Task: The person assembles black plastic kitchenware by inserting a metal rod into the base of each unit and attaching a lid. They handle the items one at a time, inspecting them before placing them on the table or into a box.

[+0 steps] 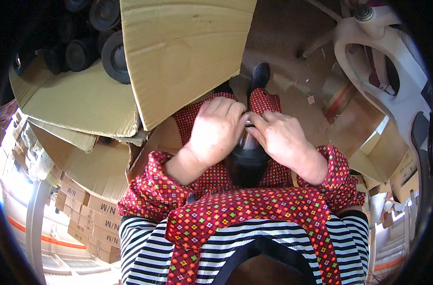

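A dark, glossy, rounded object (248, 164), whose exact kind I cannot tell, rests between my thighs over a red patterned apron (252, 210). My left hand (216, 124) is bent over its narrow upper end, fingers curled in. From the other side my right hand (280, 137) pinches at the same end with thumb and forefinger. A small shiny bit (249, 123) shows between the fingertips of both hands; what it is stays mostly hidden. The fingers of the left hand are partly hidden from view.
An open cardboard box (81, 103) stands at the left, with a raised flap (184, 53) close to my left hand. Several black round-ended objects (115, 57) lie in it. A pale plastic chair (377, 71) is at the right, near another open carton (384, 153). Stacked cartons (99, 213) stand lower left.
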`<state>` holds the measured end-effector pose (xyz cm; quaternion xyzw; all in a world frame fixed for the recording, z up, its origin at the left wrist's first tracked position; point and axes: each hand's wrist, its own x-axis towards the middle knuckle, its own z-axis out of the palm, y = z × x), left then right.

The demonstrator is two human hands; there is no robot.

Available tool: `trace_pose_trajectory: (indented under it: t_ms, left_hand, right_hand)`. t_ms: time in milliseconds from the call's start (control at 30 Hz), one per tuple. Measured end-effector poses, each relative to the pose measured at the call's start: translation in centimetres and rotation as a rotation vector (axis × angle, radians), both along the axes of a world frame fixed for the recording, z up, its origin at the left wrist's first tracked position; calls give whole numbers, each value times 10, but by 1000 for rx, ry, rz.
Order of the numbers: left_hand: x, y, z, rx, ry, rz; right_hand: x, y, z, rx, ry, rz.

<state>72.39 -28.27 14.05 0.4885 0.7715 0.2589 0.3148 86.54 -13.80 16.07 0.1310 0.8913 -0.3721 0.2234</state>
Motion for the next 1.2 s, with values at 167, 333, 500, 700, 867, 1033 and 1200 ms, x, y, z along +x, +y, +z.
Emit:
trace_pose_trajectory:
  t_ms: [167, 333, 500, 700, 867, 1033, 1200]
  left_hand:
    - [11, 10, -7, -159, 239, -176]
    - [13, -11, -27, -84, 248, -253]
    - [22, -13, -54, 10, -94, 42]
    - [19, 8, -60, 194, -189, 108]
    - [27, 9, -1, 200, -214, 243]
    - [30, -4, 27, 228, -153, 166]
    - [25, -7, 46, 272, -79, 78]
  right_hand:
    - [-3, 16, 2, -106, -51, 87]
    - [1, 9, 0, -101, -65, 94]
    - [-10, -14, 23, 66, -281, 94]
    - [-13, 16, 17, -154, -274, -28]
    - [-12, 35, 26, -329, -102, -43]
    - [-30, 76, -14, -651, -62, -271]
    - [-49, -8, -68, -1424, 107, -329]
